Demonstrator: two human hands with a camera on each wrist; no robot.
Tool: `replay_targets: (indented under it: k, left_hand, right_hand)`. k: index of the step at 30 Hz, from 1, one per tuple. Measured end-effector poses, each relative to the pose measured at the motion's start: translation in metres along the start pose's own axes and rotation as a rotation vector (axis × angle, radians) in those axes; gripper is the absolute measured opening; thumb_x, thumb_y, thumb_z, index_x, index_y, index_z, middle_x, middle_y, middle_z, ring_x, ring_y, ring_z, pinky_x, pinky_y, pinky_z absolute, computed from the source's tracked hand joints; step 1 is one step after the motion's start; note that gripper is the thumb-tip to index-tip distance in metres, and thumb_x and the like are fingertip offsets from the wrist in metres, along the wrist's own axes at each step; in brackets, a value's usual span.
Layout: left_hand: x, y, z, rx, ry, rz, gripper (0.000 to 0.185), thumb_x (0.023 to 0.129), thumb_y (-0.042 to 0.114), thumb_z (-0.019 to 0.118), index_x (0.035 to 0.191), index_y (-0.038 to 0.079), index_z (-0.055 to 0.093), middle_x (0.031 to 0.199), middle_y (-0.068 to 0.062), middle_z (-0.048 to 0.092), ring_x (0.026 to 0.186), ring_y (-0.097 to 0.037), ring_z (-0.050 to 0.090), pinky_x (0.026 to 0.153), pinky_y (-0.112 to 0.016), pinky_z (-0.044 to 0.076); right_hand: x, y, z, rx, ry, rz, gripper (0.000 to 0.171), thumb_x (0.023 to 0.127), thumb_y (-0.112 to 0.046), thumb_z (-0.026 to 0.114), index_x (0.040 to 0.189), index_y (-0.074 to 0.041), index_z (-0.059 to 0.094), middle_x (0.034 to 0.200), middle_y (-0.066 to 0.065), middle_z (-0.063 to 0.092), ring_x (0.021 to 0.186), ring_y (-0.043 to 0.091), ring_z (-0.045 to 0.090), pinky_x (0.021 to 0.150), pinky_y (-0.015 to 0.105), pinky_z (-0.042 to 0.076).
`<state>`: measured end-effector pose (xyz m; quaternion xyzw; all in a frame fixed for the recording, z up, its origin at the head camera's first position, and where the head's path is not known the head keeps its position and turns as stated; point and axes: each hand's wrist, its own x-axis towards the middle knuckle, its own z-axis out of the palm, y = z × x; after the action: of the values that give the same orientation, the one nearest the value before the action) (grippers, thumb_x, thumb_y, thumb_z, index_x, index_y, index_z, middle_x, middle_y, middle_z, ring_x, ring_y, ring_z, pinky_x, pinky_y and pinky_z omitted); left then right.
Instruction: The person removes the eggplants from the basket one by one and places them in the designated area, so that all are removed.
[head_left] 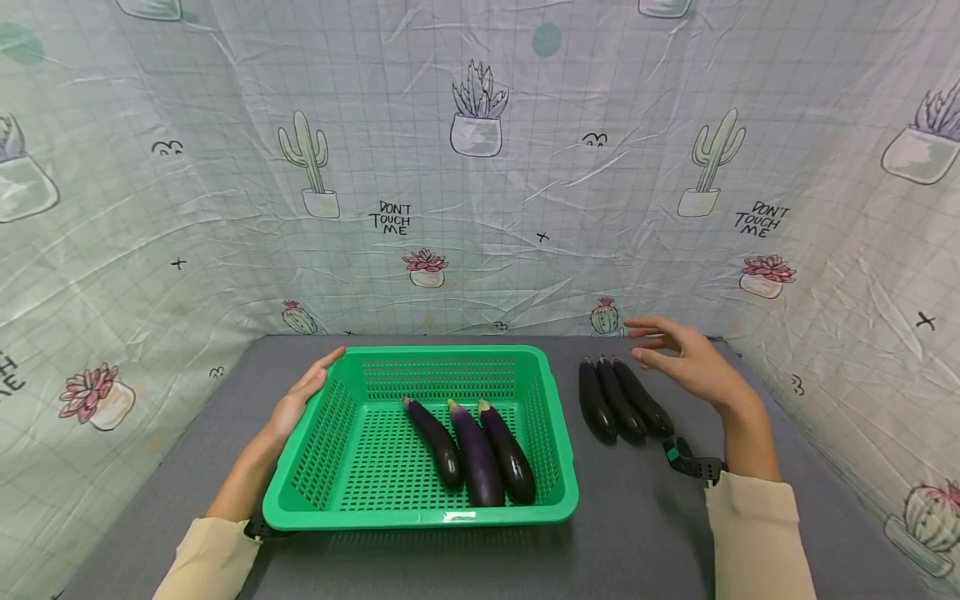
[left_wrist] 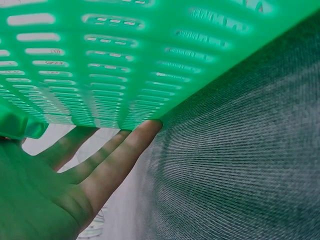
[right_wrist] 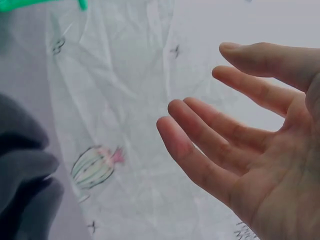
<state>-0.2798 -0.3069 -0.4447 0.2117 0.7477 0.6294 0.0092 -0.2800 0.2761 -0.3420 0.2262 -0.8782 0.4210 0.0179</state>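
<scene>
A green plastic basket sits on the grey table with three eggplants lying side by side in it, stems toward the far side. My left hand is along the basket's left outer wall, its fingers straight. In the left wrist view, the fingertips reach the slotted wall low down, near the tabletop. To the right of the basket, three more eggplants lie together on the table. Over their far right side hovers my right hand, fingers loosely bent and apart, holding nothing; the right wrist view shows the bare palm.
A patterned cloth with cactus drawings hangs behind the table and along both sides. The grey tabletop extends in front of the loose eggplants. Black straps are worn at the wrists.
</scene>
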Motion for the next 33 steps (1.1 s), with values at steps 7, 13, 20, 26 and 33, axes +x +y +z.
replay_targets:
  k: [7, 13, 20, 26, 33]
  left_hand:
    - [0.000, -0.001, -0.002, 0.036, -0.006, -0.005, 0.058, 0.116, 0.029, 0.017, 0.165, -0.001, 0.009, 0.169, -0.032, 0.000, 0.132, 0.017, 0.034, 0.102, -0.008, 0.035]
    - [-0.001, -0.001, -0.002, 0.028, -0.008, -0.006, 0.059, 0.116, 0.030, 0.017, 0.165, -0.001, 0.008, 0.169, -0.032, 0.000, 0.132, 0.017, 0.035, 0.102, -0.008, 0.035]
    - [0.000, -0.001, -0.001, 0.002, -0.014, 0.004, 0.058, 0.116, 0.028, 0.017, 0.165, -0.002, 0.007, 0.167, -0.034, 0.000, 0.133, 0.016, 0.040, 0.102, -0.009, 0.038]
    - [-0.001, -0.002, -0.002, 0.002, -0.018, 0.002, 0.059, 0.116, 0.029, 0.017, 0.165, -0.002, 0.006, 0.167, -0.034, -0.001, 0.132, 0.014, 0.041, 0.101, -0.009, 0.040]
    - [0.001, 0.000, -0.003, 0.090, 0.020, -0.009, 0.057, 0.116, 0.028, 0.020, 0.164, -0.004, 0.013, 0.169, -0.031, 0.005, 0.157, -0.036, 0.015, 0.122, -0.051, 0.019]
  right_hand:
    - [-0.003, -0.024, 0.006, 0.071, -0.003, -0.063, 0.048, 0.107, -0.019, 0.059, 0.153, -0.008, 0.047, 0.151, 0.012, 0.052, 0.121, 0.000, 0.060, 0.093, 0.025, 0.057]
    - [0.001, -0.037, 0.015, 0.100, -0.006, -0.134, 0.048, 0.107, -0.014, 0.058, 0.153, -0.004, 0.047, 0.149, -0.004, 0.053, 0.122, 0.006, 0.063, 0.093, 0.024, 0.057]
    - [0.007, -0.046, 0.027, 0.117, -0.009, -0.186, 0.047, 0.107, -0.011, 0.057, 0.153, -0.007, 0.048, 0.152, 0.018, 0.050, 0.121, 0.004, 0.063, 0.093, 0.025, 0.057]
    - [0.011, -0.058, 0.038, 0.165, -0.035, -0.238, 0.047, 0.105, -0.007, 0.059, 0.151, -0.006, 0.049, 0.149, 0.010, 0.053, 0.122, 0.017, 0.065, 0.092, 0.033, 0.060]
    - [0.015, -0.074, 0.053, 0.171, -0.081, -0.264, 0.047, 0.104, -0.007, 0.060, 0.150, -0.008, 0.050, 0.151, 0.013, 0.052, 0.123, 0.027, 0.065, 0.094, 0.036, 0.060]
